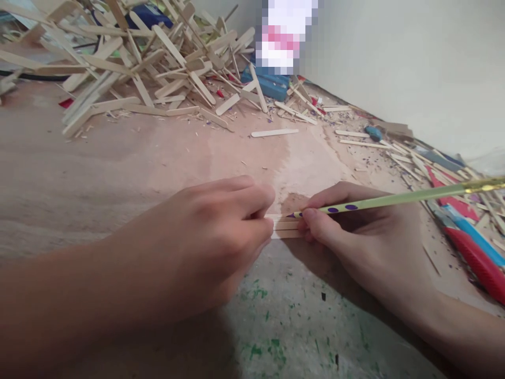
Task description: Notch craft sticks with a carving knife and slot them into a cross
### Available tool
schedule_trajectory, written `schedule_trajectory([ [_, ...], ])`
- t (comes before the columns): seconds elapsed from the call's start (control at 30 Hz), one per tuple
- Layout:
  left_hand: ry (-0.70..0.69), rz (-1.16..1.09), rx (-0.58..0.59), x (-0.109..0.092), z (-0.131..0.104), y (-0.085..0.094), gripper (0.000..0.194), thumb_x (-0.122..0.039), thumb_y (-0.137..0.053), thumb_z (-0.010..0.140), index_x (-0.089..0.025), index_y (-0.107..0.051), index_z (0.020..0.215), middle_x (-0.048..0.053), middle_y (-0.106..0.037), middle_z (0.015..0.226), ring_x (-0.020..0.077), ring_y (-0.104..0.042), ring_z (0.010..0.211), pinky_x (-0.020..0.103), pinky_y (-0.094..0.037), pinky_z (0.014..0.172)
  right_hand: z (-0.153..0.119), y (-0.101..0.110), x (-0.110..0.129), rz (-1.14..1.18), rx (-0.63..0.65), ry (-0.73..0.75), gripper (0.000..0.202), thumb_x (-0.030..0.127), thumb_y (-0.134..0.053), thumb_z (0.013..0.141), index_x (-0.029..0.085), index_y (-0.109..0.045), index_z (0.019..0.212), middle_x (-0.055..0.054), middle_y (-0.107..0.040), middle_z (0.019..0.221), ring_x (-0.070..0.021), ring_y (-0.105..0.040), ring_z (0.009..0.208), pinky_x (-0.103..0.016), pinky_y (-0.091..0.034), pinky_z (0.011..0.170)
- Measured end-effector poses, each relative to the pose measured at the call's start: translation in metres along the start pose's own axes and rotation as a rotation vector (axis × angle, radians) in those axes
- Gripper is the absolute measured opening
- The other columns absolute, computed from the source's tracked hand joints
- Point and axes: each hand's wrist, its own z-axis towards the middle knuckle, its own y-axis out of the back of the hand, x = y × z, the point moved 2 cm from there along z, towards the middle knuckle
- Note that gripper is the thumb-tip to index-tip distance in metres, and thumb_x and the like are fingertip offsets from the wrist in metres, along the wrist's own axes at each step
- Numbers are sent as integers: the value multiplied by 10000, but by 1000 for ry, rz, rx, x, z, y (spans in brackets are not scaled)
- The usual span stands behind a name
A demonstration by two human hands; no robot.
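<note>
Several narrow wooden sticks (284, 229) lie side by side between my two hands, near the middle of the view. My left hand (224, 231) is closed around their left end, with its thumb and forefinger pressed together. In my right hand (355, 226) is a pale green pencil (379, 202) with dark purple spots, held between thumb and forefinger. Its dark tip rests at the far edge of the sticks, and its gold end points right. Fingertips of my right hand also touch the right end of the sticks. Both outer ends are hidden by my fingers.
A tangled heap of craft sticks (158, 63) covers the back left. Behind it stands a blue block (268, 84). One loose stick (275, 133) lies ahead of my hands. At the right are a red and blue tool (473, 258) and scattered stick pieces. A pale wall rises behind.
</note>
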Motion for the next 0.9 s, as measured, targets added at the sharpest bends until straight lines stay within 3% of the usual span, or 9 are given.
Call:
schedule_trajectory([
  [0.23, -1, 2, -1, 0, 0, 0, 272, -52, -521, 1001, -169, -748, 907, 47, -643, 908, 218, -609, 827, 397, -489, 744, 1, 0, -1, -7, 6, 16, 193, 61, -764, 824, 241, -781, 759, 20, -772, 644, -115, -682, 485, -180, -523, 420],
  [0.7, 1, 1, -3, 1, 0, -1, 268, -63, -530, 1015, -162, -762, 923, 44, -634, 905, 214, -606, 824, 387, -484, 738, 1, 0, -1, 5, 10, -9, 176, 87, -763, 831, 251, -784, 770, 6, -809, 686, -146, -748, 540, -194, -587, 461],
  [0.9, -7, 9, -18, 0, 0, -2, 268, -66, -533, 1012, -161, -767, 920, 44, -629, 893, 216, -604, 818, 386, -480, 730, 2, 1, -1, -13, 6, 9, 180, 88, -766, 821, 257, -787, 762, 19, -777, 639, -125, -699, 492, -188, -540, 425],
])
